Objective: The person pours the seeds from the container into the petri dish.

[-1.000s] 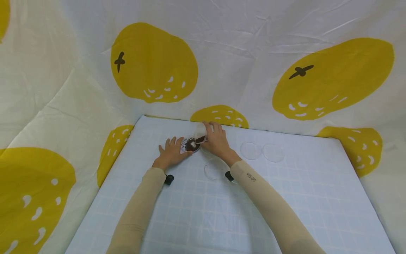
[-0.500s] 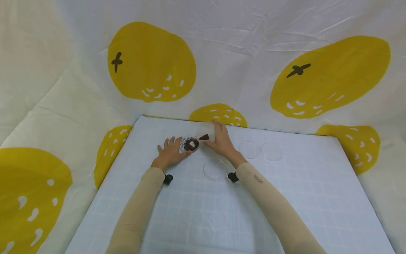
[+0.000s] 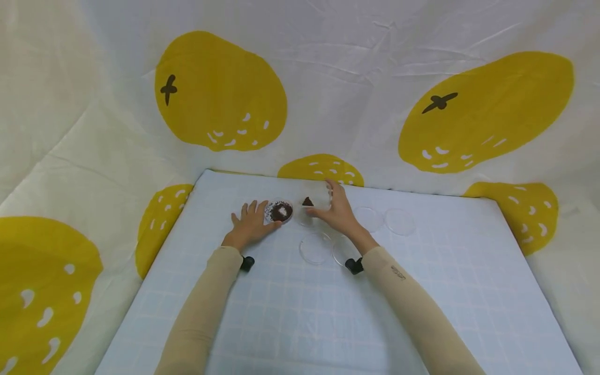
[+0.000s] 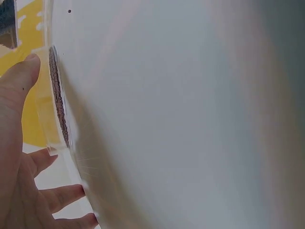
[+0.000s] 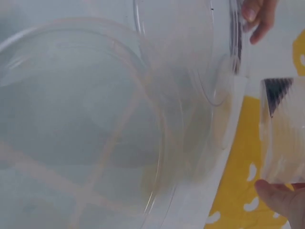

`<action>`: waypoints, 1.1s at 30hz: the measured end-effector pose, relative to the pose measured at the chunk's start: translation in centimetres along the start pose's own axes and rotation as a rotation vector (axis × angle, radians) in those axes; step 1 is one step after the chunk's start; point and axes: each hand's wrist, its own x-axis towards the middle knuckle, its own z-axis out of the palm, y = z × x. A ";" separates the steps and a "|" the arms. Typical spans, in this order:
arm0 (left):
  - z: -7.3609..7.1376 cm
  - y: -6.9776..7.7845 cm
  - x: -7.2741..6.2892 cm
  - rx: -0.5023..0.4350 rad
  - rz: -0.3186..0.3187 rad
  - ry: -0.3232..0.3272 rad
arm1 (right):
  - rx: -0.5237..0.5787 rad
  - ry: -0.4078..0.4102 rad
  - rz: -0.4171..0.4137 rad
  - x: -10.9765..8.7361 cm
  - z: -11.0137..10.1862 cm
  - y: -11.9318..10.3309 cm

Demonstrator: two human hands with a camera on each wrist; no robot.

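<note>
My left hand [image 3: 248,226] lies at the left of a clear petri dish [image 4: 45,119], thumb and index finger on its sides. Dark brown grains [image 3: 276,212] fill much of the dish, with a pale bare patch in the middle. Just to the right, my right hand [image 3: 339,211] holds a clear plastic cup [image 5: 286,143] tilted on its side above the table. A small heap of dark grains [image 3: 307,201] sits in one corner of the cup. The right thumb [image 5: 274,193] presses the cup's side; some other fingers are hidden.
Another clear dish [image 3: 304,224] lies below the cup. Several more clear dishes stand on the pale cloth: one front centre [image 3: 300,250], one partly behind the right wrist [image 3: 334,252], two at the right [image 3: 414,224]. A patterned curtain [image 3: 319,104] rises behind the table's back edge.
My right hand has moved right with the cup, away from above the grain-filled dish, and the cup has turned. The grains left in the cup look fewer. My left hand has stayed put.
</note>
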 end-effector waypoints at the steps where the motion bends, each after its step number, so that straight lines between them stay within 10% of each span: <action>1: 0.0 0.0 0.0 0.001 0.001 0.003 | 0.023 -0.005 0.004 -0.2 -0.2 0.0; 19: 0.0 -0.1 -0.1 -0.023 0.008 -0.003 | 0.267 -0.025 0.122 -4.4 -4.7 2.2; 33: -0.1 0.1 -0.2 -0.027 0.005 -0.004 | 0.216 0.033 0.135 -9.4 -10.1 0.6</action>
